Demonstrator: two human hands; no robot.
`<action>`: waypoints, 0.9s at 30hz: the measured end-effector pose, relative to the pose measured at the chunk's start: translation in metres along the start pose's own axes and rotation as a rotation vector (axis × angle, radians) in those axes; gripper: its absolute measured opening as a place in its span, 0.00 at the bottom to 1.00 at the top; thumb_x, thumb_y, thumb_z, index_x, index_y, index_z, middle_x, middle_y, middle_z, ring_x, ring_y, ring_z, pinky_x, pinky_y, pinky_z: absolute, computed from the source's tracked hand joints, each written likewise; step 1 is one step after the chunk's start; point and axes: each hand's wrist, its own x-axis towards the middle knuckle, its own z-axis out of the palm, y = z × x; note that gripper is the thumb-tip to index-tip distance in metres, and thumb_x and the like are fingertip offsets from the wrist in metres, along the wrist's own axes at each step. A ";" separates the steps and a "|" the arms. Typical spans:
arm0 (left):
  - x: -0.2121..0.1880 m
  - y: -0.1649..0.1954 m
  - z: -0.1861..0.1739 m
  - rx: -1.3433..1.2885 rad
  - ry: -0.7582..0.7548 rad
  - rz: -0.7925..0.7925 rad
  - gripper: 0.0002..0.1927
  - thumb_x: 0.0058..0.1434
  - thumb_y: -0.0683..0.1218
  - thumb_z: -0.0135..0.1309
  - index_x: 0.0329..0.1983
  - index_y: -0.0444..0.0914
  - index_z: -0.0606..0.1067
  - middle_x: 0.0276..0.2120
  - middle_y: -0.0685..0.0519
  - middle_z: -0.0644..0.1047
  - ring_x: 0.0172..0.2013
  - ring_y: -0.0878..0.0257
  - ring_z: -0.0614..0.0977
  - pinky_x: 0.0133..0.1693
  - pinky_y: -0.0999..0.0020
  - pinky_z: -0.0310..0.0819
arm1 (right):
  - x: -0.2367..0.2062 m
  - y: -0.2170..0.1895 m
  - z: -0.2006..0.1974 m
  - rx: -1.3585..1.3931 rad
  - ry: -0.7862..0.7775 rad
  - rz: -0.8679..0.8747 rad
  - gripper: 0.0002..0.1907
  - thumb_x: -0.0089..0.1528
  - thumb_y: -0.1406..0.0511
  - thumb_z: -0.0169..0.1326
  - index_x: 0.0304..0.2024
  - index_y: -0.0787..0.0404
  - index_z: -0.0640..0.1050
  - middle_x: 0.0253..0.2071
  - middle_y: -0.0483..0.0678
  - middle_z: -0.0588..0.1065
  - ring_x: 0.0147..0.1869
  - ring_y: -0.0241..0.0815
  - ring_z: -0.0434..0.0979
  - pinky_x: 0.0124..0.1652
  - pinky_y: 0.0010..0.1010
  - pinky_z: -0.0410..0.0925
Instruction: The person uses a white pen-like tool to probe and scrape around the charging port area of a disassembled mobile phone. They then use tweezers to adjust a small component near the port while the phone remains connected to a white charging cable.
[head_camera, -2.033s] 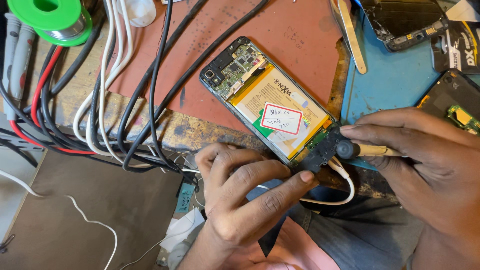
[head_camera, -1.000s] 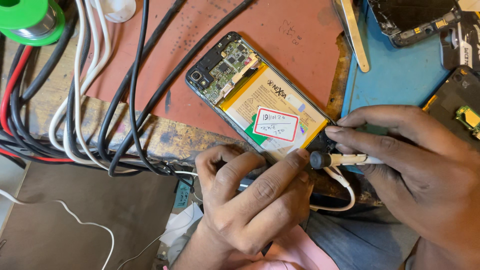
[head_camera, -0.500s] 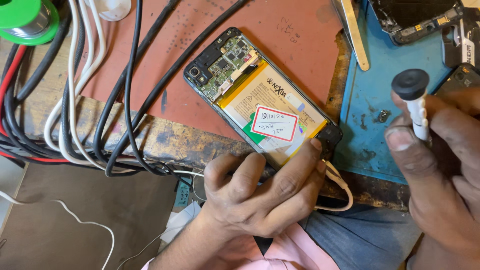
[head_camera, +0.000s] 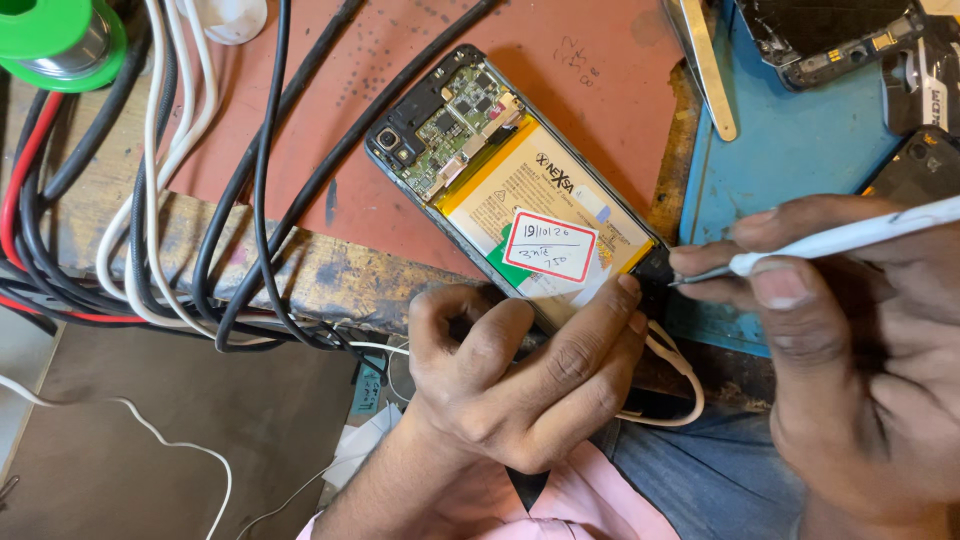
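— Nearest the camera, what do the hands have hold of?

— Low in the middle, the left hand (head_camera: 520, 385) presses down on the near end of the opened phone (head_camera: 510, 190), its fingers curled and the forefinger lying across the lower edge by the white sticker with a red border (head_camera: 549, 246). It pins the phone rather than closing around it. The right hand (head_camera: 850, 340) comes in from the right, thumb and fingers pinched together on a thin white tool (head_camera: 840, 240), whose dark metal tip meets the phone's bottom corner.

— And the phone itself?

— Its back is off. It lies slantwise on the reddish mat (head_camera: 420, 80), bottom end hanging over the worn edge of the wooden bench (head_camera: 300, 265). The yellow battery (head_camera: 520, 195) fills the middle; the green circuit board (head_camera: 455, 125) and camera sit at the far end. A cream cable (head_camera: 680, 375) loops below the bottom corner, beside the left knuckles.

— Farther out?

— Left of the phone, a bundle of black, white and red cables (head_camera: 200, 200) runs across the bench. At the far left corner stands a green spool (head_camera: 60, 40). To the right a blue mat (head_camera: 800, 140) lies under a pale flat stick (head_camera: 708, 65), with other dismantled phone parts (head_camera: 830, 35) at the far right.
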 end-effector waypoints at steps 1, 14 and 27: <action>0.000 0.000 0.000 0.002 0.005 0.002 0.04 0.63 0.49 0.62 0.40 0.51 0.81 0.50 0.64 0.81 0.39 0.66 0.72 0.41 0.68 0.60 | 0.001 0.000 0.001 0.002 0.000 0.002 0.10 0.78 0.67 0.46 0.55 0.71 0.68 0.46 0.53 0.75 0.52 0.46 0.84 0.54 0.37 0.76; 0.000 0.005 -0.003 -0.111 -0.094 -0.086 0.01 0.70 0.49 0.60 0.42 0.49 0.79 0.52 0.60 0.81 0.57 0.53 0.82 0.62 0.42 0.67 | 0.001 -0.004 0.004 -0.052 -0.003 -0.048 0.10 0.76 0.68 0.47 0.54 0.73 0.68 0.46 0.56 0.74 0.51 0.48 0.84 0.54 0.36 0.76; 0.004 0.004 -0.001 -0.076 -0.063 -0.080 0.02 0.67 0.50 0.59 0.39 0.51 0.77 0.49 0.62 0.81 0.55 0.56 0.83 0.60 0.45 0.71 | 0.003 -0.003 0.006 -0.060 -0.003 -0.062 0.09 0.75 0.70 0.48 0.53 0.74 0.69 0.44 0.56 0.75 0.50 0.47 0.84 0.53 0.33 0.79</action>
